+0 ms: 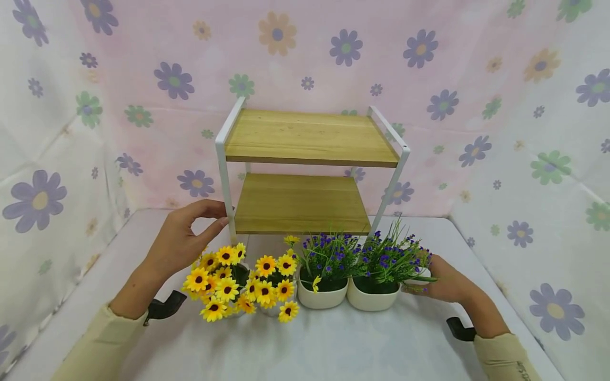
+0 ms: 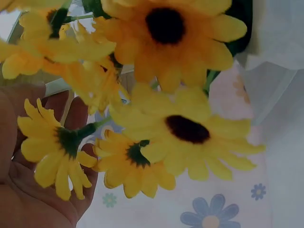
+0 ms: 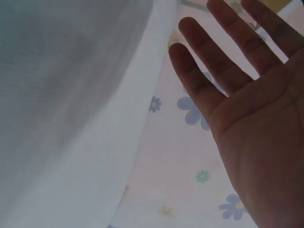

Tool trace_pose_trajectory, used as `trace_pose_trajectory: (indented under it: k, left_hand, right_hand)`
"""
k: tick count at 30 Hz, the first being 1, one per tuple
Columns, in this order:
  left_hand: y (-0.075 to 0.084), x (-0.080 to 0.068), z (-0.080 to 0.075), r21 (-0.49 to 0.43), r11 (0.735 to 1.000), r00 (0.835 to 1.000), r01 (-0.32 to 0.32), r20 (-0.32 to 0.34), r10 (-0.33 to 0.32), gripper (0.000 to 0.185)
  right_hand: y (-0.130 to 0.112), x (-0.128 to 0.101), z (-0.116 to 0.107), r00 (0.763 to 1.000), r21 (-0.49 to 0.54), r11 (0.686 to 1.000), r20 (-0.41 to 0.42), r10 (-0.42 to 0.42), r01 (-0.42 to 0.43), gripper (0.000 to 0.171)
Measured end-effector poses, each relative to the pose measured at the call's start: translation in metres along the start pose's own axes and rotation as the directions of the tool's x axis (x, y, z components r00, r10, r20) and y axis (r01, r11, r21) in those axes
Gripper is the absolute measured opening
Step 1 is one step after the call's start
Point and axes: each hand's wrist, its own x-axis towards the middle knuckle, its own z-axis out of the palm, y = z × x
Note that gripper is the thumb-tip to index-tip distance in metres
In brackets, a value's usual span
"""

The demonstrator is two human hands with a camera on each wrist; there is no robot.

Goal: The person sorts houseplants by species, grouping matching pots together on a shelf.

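White tabletop (image 1: 314,349); pots (image 1: 322,300) hold purple flowers (image 1: 333,254).

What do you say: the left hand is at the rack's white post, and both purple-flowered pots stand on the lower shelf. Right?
Not quite: the head view shows the purple-flowered pots standing on the table in front of the rack, not on its lower shelf. The left hand is at the white post.

A pink flowered backdrop (image 1: 305,58) spans the upper centre; 2 whiter flowered sides, a left panel (image 1: 52,137) and a right panel (image 1: 534,143), flank the white tabletop (image 1: 333,341) across the lower frame
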Motion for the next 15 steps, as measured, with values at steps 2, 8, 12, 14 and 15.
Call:
trace_pose_trajectory:
  k: [2, 8, 12, 14, 15]
  left_hand:
    - [0.002, -0.001, 0.0, 0.003, 1.0, 1.0, 0.004, -0.007, -0.004, 0.026]
    - [0.004, 0.003, 0.003, 0.002, 1.0, 0.999, -0.005, -0.036, 0.006, 0.022]
    - [0.005, 0.005, 0.003, -0.001, 1.0, 0.998, -0.005, -0.055, 0.005, 0.02]
    - [0.006, 0.005, 0.002, -0.005, 1.0, 0.998, 0.002, -0.059, -0.003, 0.019]
    - [0.006, 0.004, 0.002, -0.007, 1.0, 0.998, 0.006, -0.06, -0.006, 0.019]
  right_hand:
    - [0.0, -0.001, 0.004, 1.0, 0.005, 1.0, 0.014, 0.0, 0.0, 0.08]
    - [0.0, -0.003, 0.01, 0.999, 0.003, 1.0, 0.034, 0.031, -0.031, 0.094]
    - [-0.005, -0.003, 0.014, 0.996, 0.047, 0.997, 0.065, 0.06, -0.063, 0.099]
    - [-0.008, -0.001, 0.017, 0.996, 0.073, 0.996, 0.075, 0.052, -0.057, 0.095]
    - [-0.009, 0.0, 0.018, 0.997, 0.095, 0.995, 0.075, 0.034, -0.041, 0.093]
